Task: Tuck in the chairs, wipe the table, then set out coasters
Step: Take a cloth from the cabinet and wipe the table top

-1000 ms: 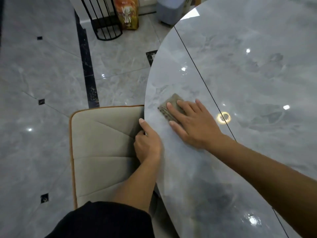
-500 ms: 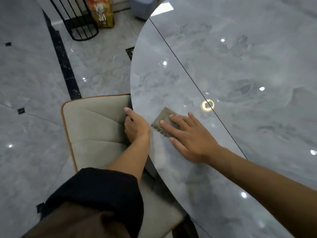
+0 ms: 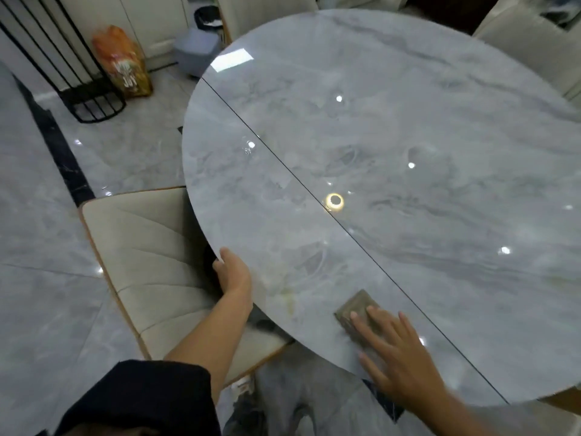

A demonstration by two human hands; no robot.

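Head view: I read one scene, looking down on a round grey marble-look table (image 3: 408, 121) with a dark seam (image 3: 283, 171) running across its top.

1. Right hand (image 3: 399, 357): it lies flat with the fingers straight and spread, pressing a small grey-brown wiping cloth (image 3: 352, 306) against the near part of the tabletop, just inside the rim. It does not clutch the cloth; it pushes on it from above.
2. Left hand (image 3: 234, 273): it holds the table rim with the thumb on top. The fingers go under the edge and are hidden.
3. Beige padded chair (image 3: 151, 247): it stands on my left with its seat partly under the rim, just beside the left hand. A second chair (image 3: 261, 11) at the far side and a third chair (image 3: 528, 42) at the far right sit close against the table.
4. A faint yellowish smear (image 3: 287, 302) shows on the top between the two hands.

Task status, as I judge it: the chairs appear tucked in and wiping is the step in hand. The smear and the wide far half of the top may need passes. I see no coasters anywhere, so setting them out is not yet begun.

On the floor behind stand an orange bag (image 3: 124, 62), a grey bin (image 3: 196, 53) and a black wire rack (image 3: 91, 99).
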